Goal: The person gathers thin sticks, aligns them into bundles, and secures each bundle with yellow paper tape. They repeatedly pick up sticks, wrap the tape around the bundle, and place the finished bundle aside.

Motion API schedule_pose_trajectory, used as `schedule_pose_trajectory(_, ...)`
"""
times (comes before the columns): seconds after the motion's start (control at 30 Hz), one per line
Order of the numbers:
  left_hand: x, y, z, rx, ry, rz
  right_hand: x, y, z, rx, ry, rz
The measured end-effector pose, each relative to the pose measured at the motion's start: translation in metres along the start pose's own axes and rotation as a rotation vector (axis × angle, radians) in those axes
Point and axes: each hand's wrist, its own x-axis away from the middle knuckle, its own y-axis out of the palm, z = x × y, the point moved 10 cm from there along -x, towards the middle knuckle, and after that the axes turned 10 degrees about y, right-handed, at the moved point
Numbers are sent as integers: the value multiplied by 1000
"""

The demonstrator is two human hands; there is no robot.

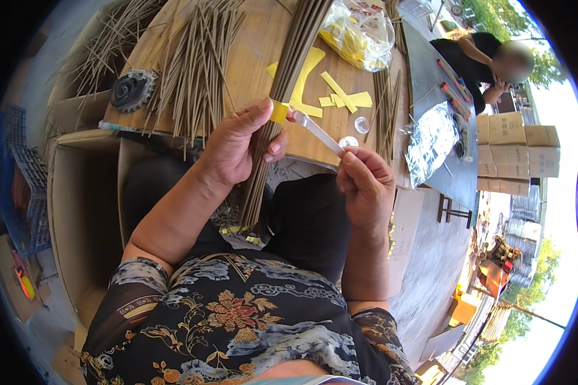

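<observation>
My left hand point(241, 141) is closed around a bundle of thin brown sticks point(295, 54), held slanting over the table's front edge. A yellow paper band point(279, 112) circles the bundle at my left thumb. My right hand point(368, 183) pinches the end of a strip of clear tape point(318, 135), stretched taut toward the yellow band. Loose yellow paper strips point(340, 93) lie on the wooden table just beyond my hands. Two small clear tape rolls point(361, 124) rest beside them.
Many loose sticks point(202, 64) lie on the table's left, near a black toothed wheel point(133, 90). A plastic bag point(359, 32) holds yellow paper. An open cardboard box point(83, 212) stands at my left. Silvery wrapping point(432, 141) lies on the right. Another person point(472, 61) sits beyond.
</observation>
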Motion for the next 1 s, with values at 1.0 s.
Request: schedule_pose_trajectory(1.0,11,2,17,160,19,-71,-12,62,13,-36,65,-147)
